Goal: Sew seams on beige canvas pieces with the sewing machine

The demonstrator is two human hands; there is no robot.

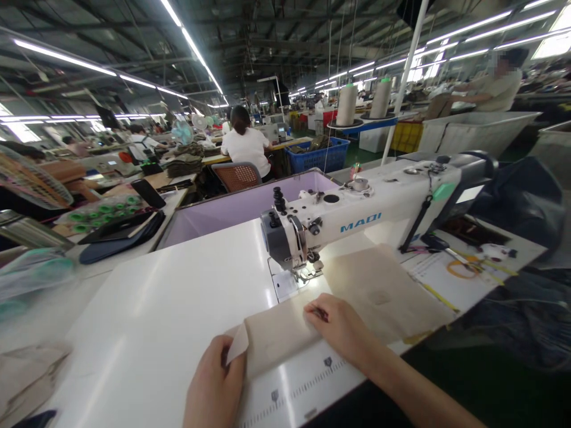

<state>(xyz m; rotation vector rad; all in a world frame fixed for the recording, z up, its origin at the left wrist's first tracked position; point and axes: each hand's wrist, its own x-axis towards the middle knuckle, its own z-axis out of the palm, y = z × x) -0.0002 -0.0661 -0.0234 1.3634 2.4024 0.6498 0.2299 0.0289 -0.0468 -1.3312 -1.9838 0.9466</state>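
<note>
A beige piece of fabric [281, 333] lies on the white sewing table in front of the sewing machine [357, 214]. My left hand [216, 380] pinches its left end, where a corner folds up over the fingers. On the fabric's upper edge, close to the presser foot [311, 271], rests my right hand [339, 327], its thumb and fingers pressed together on the cloth. More beige cloth [383, 291] spreads under the machine arm to the right. Whether it is joined to the held part is hidden by my right hand.
Scissors [464, 258] and yellow tape lie right of the machine. A purple-lined bin [223, 205] stands behind the table. Thread cones [347, 106] sit on a stand. At left are a dark pouch [122, 232] and a steel flask [33, 229]. Other people work farther back.
</note>
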